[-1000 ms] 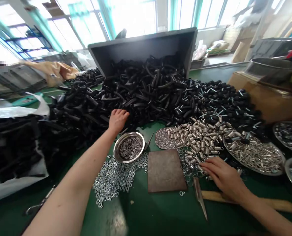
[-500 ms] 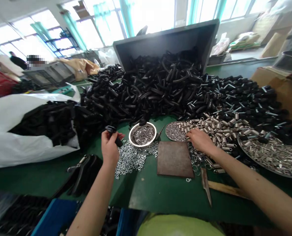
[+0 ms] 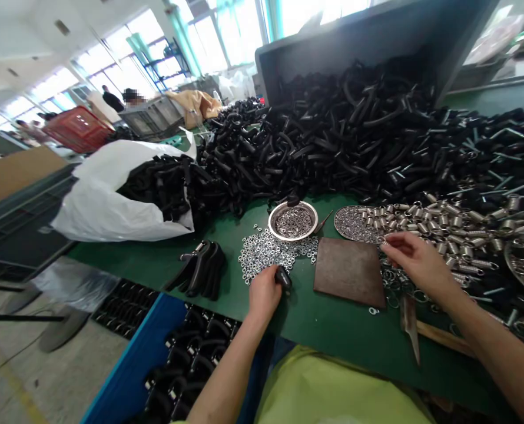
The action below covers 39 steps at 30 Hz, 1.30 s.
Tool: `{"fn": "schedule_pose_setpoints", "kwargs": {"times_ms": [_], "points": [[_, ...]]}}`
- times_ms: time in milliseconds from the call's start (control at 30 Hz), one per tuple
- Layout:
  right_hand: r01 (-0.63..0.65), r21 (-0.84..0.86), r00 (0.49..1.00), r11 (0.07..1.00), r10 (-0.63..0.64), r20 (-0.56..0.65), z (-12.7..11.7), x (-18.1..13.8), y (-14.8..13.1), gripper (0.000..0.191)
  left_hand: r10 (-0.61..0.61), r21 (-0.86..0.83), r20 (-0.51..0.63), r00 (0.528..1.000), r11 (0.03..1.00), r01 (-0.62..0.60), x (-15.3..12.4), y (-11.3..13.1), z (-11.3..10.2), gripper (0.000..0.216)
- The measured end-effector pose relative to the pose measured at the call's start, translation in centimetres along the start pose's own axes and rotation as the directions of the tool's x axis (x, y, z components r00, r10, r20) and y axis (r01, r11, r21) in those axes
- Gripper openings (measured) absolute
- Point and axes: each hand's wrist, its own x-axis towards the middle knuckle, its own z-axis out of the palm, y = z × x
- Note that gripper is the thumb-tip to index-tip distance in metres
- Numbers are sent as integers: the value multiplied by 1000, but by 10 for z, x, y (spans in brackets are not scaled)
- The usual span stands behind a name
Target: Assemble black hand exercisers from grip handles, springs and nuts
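My left hand (image 3: pixel 264 297) is closed around a black plastic part (image 3: pixel 284 278), held just in front of a pile of small metal nuts (image 3: pixel 262 256). My right hand (image 3: pixel 414 265) has its fingers pinched together between a rusty square metal plate (image 3: pixel 349 272) and a heap of coil springs (image 3: pixel 458 227). Whatever lies between those fingertips is too small to make out. Beyond the nuts stands a round metal bowl (image 3: pixel 272 228) of small metal parts. A dish of tiny metal pieces (image 3: pixel 350 222) sits behind the plate.
A hammer (image 3: pixel 408 324) lies near the right forearm. Several black handles (image 3: pixel 204 268) rest at the left. Behind, black parts (image 3: pixel 324 141) spill from a grey crate (image 3: pixel 284 65). A white sack (image 3: pixel 107 200) and a blue bin (image 3: pixel 125 371) of black parts are left.
My view has turned left. My left hand has lowered the black part toward me, in front of the nuts. My right hand has drawn back from the dish, fingers pinched.
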Motion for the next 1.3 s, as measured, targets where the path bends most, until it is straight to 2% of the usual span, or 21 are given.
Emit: {"fn": "schedule_pose_setpoints", "kwargs": {"times_ms": [100, 233, 367, 467, 533, 633, 733, 833, 933, 1167, 1233, 1300], "points": [[-102, 165, 993, 981, 92, 68, 8, -33, -18, 40, 10, 134, 37, 999, 991, -15, 0, 5, 1, 12], [-166, 263, 980, 950, 128, 155, 19, -59, -25, 40, 44, 125, 74, 996, 991, -53, -2, 2, -3, 12], [-180, 373, 968, 910, 96, 233, 30, -71, -20, 31, 90, -4, 36, 995, 996, -90, -4, -4, -5, 14], [-216, 393, 951, 894, 101, 293, 35, -79, -20, 30, 12, -268, -5, 1000, 963, -12, -8, -1, -11, 2], [-227, 364, 942, 903, 109, 317, 38, -83, -26, 29, -81, -541, 63, 995, 835, 103, -13, 10, -18, 14], [-198, 413, 938, 889, 49, 343, 42, -89, -45, 23, -84, -824, 278, 957, 490, 283, -26, 37, -27, 25], [-162, 569, 930, 806, -68, 362, 46, -93, -66, 15, -9, -891, 407, 913, 213, 400, -40, 65, -28, 26], [-158, 657, 928, 737, -117, 355, 48, -94, -77, 10, 74, -886, 461, 884, 93, 454, -50, 83, -25, 25], [-183, 657, 922, 731, -103, 372, 48, -93, -78, 10, 115, -878, 478, 871, 69, 473, -53, 89, -22, 24], [-209, 665, 924, 717, -78, 375, 51, -89, -77, 14, 122, -871, 491, 862, 60, 488, -49, 89, -19, 25], [-260, 662, 922, 703, -23, 386, 53, -88, -76, 17, 131, -879, 476, 869, 81, 469, -49, 88, -20, 24], [-314, 653, 921, 689, 55, 385, 55, -86, -73, 21, 150, -890, 451, 880, 152, 430, -48, 87, -21, 23]]}}
